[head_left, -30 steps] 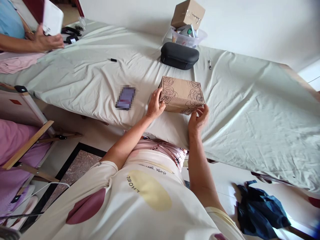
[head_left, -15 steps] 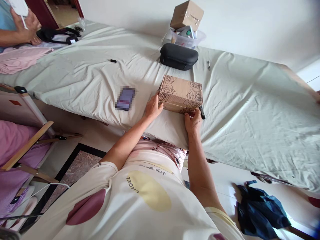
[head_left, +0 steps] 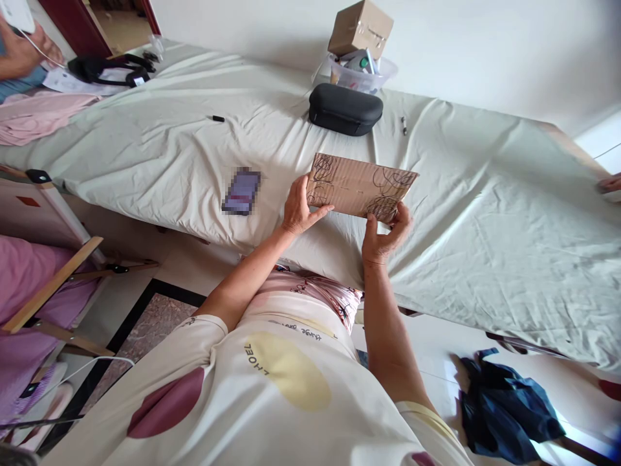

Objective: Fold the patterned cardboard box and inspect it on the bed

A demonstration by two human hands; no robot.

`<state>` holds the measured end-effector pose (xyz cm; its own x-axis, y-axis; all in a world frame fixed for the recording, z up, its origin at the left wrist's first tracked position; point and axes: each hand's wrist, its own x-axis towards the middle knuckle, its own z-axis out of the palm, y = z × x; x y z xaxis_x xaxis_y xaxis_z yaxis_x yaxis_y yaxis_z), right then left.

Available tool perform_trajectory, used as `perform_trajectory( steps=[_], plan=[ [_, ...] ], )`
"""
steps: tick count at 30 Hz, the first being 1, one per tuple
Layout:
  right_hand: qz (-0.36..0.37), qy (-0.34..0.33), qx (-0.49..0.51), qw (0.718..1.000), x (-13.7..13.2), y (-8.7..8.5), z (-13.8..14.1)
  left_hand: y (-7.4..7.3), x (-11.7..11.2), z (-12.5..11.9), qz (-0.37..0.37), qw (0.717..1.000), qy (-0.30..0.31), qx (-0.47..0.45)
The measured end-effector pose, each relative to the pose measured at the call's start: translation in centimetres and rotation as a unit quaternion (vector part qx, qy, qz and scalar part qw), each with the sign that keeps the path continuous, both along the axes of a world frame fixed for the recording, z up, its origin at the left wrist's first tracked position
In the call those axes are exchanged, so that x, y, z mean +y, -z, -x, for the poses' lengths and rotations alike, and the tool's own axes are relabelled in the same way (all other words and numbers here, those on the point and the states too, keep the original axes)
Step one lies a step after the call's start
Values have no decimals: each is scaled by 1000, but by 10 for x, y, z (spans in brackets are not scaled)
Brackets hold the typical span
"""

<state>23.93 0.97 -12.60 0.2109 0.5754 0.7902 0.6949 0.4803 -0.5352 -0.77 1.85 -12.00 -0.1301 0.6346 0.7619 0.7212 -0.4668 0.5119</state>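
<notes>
- Two lines of print cross your shirt, nearest of all: block capitals reading about "LHOEL", and a slanted script above them too small to read.
- At 4 o'clock from your shirt, a blue cloth lies crumpled on the floor.
- Your left hand clasps the left end of the cardboard box, thumb laid along its near edge, fingers hidden behind.
- Your right hand grips the box's near right corner, fingers curled up around the edge.
- The box sits at the middle of the view above the pale sheet, tilted so one broad face shows. Dark pen scribbles and spirals cover it, with no readable words. You cannot tell whether its far edge touches the sheet.
- At 9 o'clock from the box lies a phone, its screen blurred out.
- At 12 o'clock, a zipped black case. Beyond it, a clear plastic tub with a small carton on top; the tub's contents are hard to make out.
- At 10 o'clock, far off, another person's hand is cut off by the frame edge.
</notes>
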Motion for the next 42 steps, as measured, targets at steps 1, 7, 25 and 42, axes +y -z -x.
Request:
perform_trajectory(
  steps=[1, 7, 25, 42],
  plan=[
    [-4, 7, 5, 1000, 0, -1, 1, -2, -1, 0, -3, 1000, 10, 0],
    [-48, 31, 45, 997, -6, -14, 3, -20, -17, 0, -17, 999, 22, -18],
    [110, -1, -200, 974, -12, -64, 65, -43, -10, -53, 36, 992, -8, 118],
    [92, -63, 15, 994, 47, -6, -15, -3, 35, 1, 72, 997, 20, -34]
  ],
)
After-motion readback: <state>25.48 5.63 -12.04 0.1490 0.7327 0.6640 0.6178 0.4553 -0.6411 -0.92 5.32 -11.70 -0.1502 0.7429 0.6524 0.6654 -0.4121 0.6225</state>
